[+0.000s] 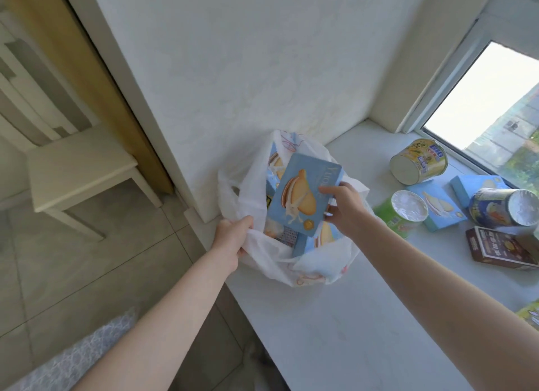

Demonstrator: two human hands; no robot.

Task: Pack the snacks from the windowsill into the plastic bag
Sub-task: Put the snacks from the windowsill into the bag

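A white plastic bag (262,253) sits at the left end of the windowsill (335,317), mouth open, with several blue snack boxes inside. My left hand (232,234) grips the bag's near left rim and holds it open. My right hand (344,208) holds a light blue biscuit box (303,193) by its right edge, tilted above the bag's mouth. On the sill to the right lie a yellow-green can (418,164), a green tub (404,209), two blue boxes (440,208), a dark blue can (506,206) and a brown box (495,249).
A window (495,113) runs along the sill's far right side. A white wall (233,84) stands behind the bag. A pale wooden chair (78,171) stands on the tiled floor to the left. Another packet (529,314) peeks in at the right edge.
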